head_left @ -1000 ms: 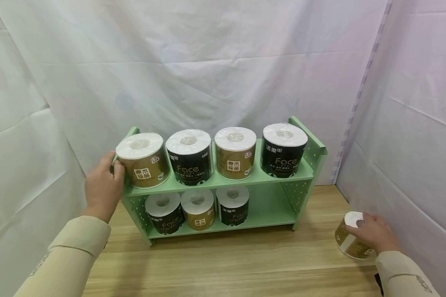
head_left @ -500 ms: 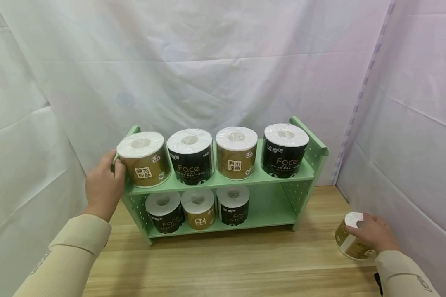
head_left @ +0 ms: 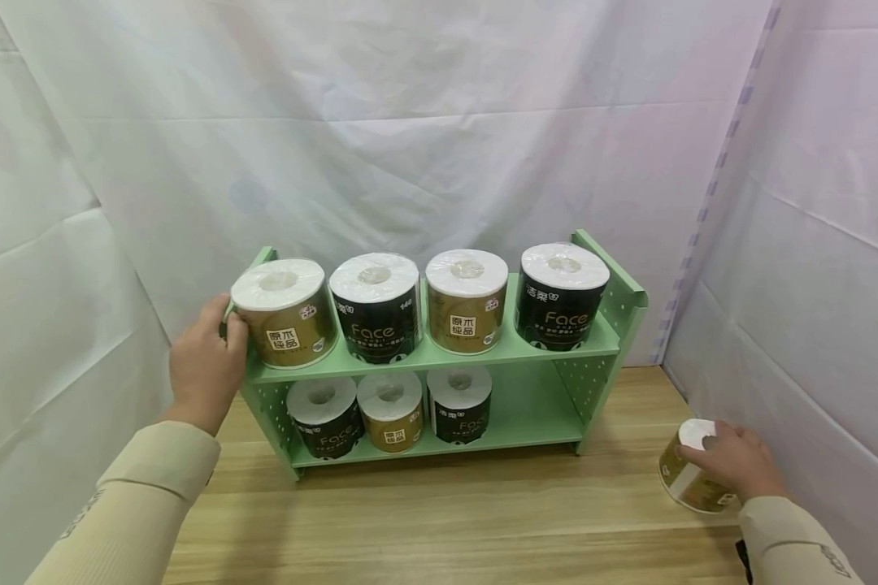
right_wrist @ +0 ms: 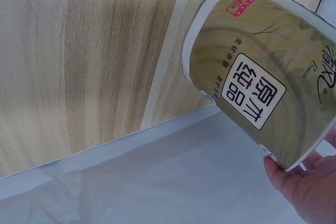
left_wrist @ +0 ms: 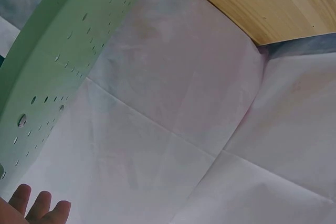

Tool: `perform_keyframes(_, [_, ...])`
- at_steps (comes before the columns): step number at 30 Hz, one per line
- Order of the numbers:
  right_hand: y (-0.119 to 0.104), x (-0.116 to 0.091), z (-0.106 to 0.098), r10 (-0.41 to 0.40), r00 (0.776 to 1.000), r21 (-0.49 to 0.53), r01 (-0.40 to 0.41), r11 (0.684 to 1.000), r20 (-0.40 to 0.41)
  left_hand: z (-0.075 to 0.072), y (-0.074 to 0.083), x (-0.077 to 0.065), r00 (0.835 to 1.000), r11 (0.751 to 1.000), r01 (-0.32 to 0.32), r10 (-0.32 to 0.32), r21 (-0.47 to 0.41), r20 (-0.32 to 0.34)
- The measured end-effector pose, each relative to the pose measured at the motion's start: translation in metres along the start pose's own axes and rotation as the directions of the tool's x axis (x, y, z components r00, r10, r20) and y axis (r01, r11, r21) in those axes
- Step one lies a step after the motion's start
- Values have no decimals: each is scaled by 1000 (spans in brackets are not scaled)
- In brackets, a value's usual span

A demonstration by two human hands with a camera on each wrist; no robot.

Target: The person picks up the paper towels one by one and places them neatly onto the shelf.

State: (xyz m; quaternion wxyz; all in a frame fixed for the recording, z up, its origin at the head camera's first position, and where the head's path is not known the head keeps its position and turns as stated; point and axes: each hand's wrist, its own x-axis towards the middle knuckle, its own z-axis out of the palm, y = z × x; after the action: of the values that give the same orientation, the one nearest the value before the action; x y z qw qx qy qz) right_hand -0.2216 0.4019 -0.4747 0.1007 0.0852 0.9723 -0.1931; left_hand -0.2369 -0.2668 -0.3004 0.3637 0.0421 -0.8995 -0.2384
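Note:
A green two-tier shelf [head_left: 534,406] bears the toilet rolls. My left hand [head_left: 208,349] grips its left side panel [left_wrist: 68,61] near the top, beside a gold roll [head_left: 285,317]; several of its fingers [left_wrist: 39,205] show outside the panel in the left wrist view. On the upper tier, a black roll [head_left: 376,313], another gold roll [head_left: 464,313] and another black roll [head_left: 562,305] continue rightward. Below stand a black roll [head_left: 325,422], a gold one [head_left: 391,418] and a black one [head_left: 459,410]. At far right my right hand [head_left: 739,459] holds a gold toilet roll [right_wrist: 247,82] on the table.
The wooden table [head_left: 439,520] extends in front of the shelf and to its right. White cloth [head_left: 424,122] hangs behind, with more cloth at both sides; the right cloth wall [head_left: 812,284] stands close to my right hand.
The view has shifted very slightly. Both hands keep their places, and the rolls and shelf have not visibly moved.

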Motion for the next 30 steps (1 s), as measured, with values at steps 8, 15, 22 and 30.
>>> perform_keyframes(8, [0,-2,0,7,1000,13,-6,1000,-6,0,0,0,1000,1000,-10,10,-3,-3])
perform_keyframes(15, [3,-1,2,21,1000,30,-21,999,1,1,-1,0,1000,1000,-19,18,-5,-18])
perform_keyframes(22, [6,0,5,33,999,37,-32,999,-17,2,-2,0,1000,1000,-17,17,-7,-22])
perform_keyframes(30, [8,-2,9,2,996,16,0,1000,-93,0,-1,0,1000,1000,-6,6,-3,-5])
